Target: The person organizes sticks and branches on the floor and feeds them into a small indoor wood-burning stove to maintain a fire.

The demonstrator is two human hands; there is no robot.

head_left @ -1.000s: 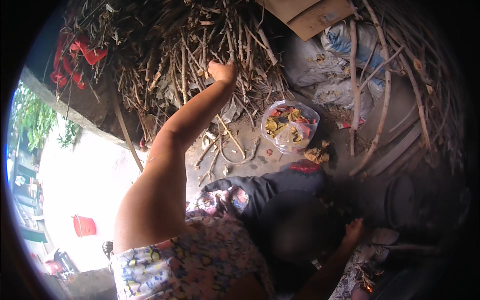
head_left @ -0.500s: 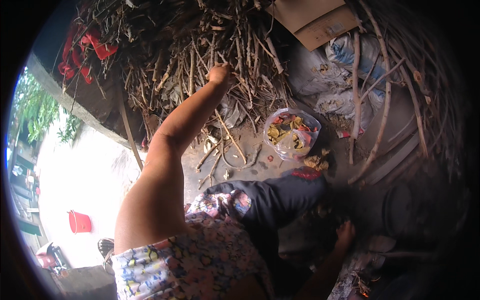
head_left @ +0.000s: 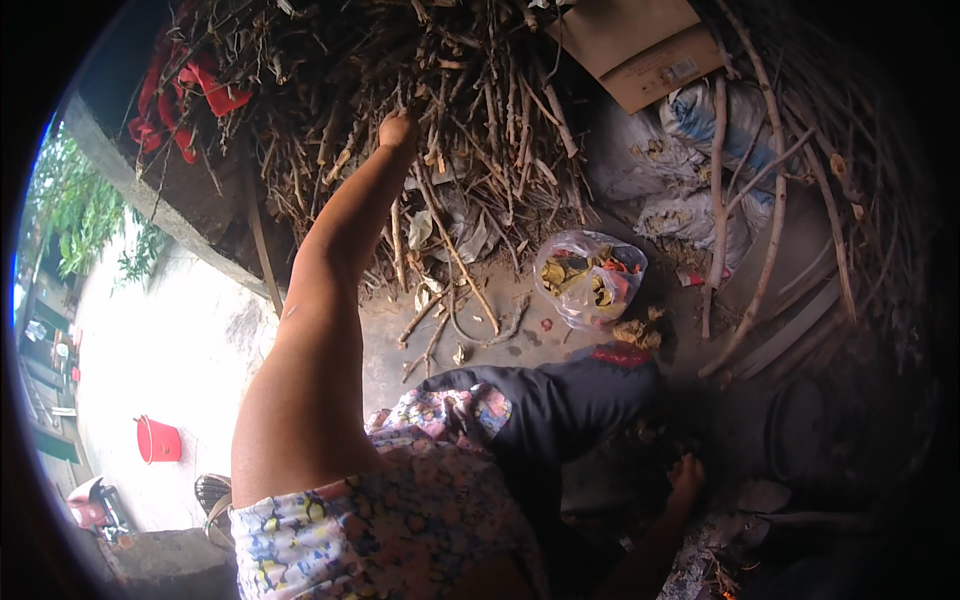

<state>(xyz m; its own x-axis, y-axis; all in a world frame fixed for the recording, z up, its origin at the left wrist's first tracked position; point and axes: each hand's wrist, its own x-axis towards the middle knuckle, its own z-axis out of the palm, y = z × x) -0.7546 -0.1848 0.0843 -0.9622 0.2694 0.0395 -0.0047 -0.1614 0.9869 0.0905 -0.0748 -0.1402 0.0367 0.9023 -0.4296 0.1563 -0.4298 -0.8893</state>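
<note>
My left hand [head_left: 398, 130] is stretched out to a big heap of dry sticks [head_left: 480, 110] at the top. Its fingers are closed round a thin stick among the others, though the grip is partly hidden by the hand. Low on the right, my right hand [head_left: 686, 475] is in deep shadow beside my dark trouser leg [head_left: 570, 400]. Its fingers look curled in, and whatever they hold cannot be made out. Near it a small fire [head_left: 722, 580] glows among ash.
A clear plastic bag [head_left: 590, 280] of dry leaves and scraps stands on the floor, with loose sticks [head_left: 465, 270] left of it. Sacks [head_left: 650, 160], a cardboard box [head_left: 640, 60] and long branches [head_left: 775, 200] fill the upper right. A red bucket [head_left: 158, 440] stands outside, left.
My left hand has moved left and a little up along the stick heap. The right hand has stayed almost in place. The whole view has shifted slightly.
</note>
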